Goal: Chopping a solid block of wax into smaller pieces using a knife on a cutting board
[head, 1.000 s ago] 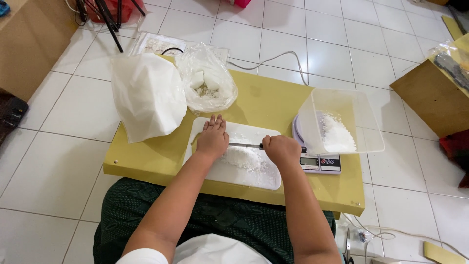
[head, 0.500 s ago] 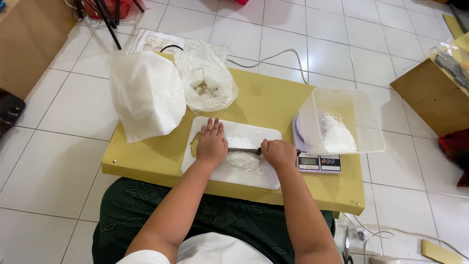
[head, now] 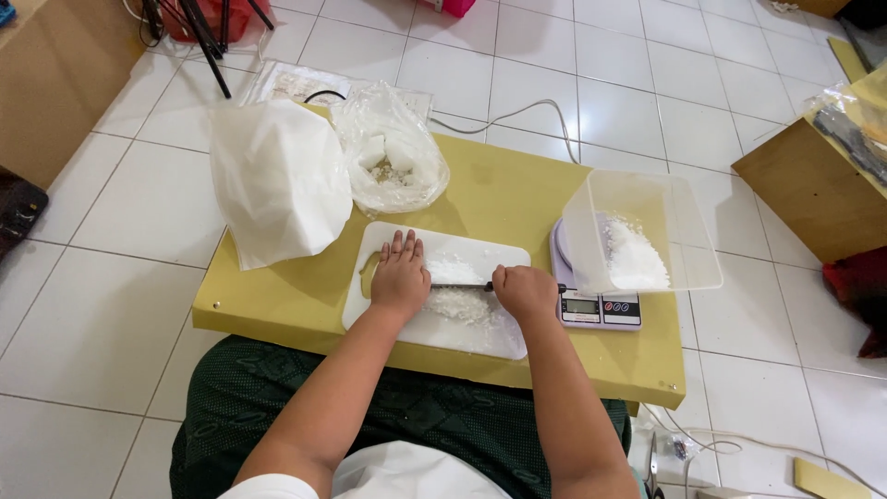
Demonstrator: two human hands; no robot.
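Floor (head: 591, 83): white tiles, a grey cable (head: 517, 115) runs across them behind the table.

Table (head: 517, 199): low, yellow top, sits right in front of the seated person's lap.

White bag (head: 277, 180): big, opaque, on the table's far left corner, upright and slumped, hanging partly over the edge.

Clear tub (head: 647, 236): rectangular plastic, tilted, sitting on the scale at the table's right side. A heap of white crumbs lies inside.

Clear bag (head: 393, 162): open, just right of the white bag, touching it. White chunks inside.

Cutting board (head: 480, 254): white, handle slot at its left end, lies flat on the table between the 2 bags and the person. Its right end is just beside the scale.

Scale (head: 596, 310): small digital kitchen type, display faces the person, mostly covered by the tub.

Left hand (head: 399, 277): palm down on the board, fingers spread apart and flat, pressing on the top of the blade. Not gripping anything.

Right hand (head: 525, 291): fingers curled together, clamped on the knife handle at the board's right end.

Knife (head: 462, 286): lies across the board between the 2 hands; only a thin strip of blade shows, handle hidden in the fist.

White lumps (head: 457, 303): crumbly pile on the board's centre, under and in front of the blade, more just behind it.
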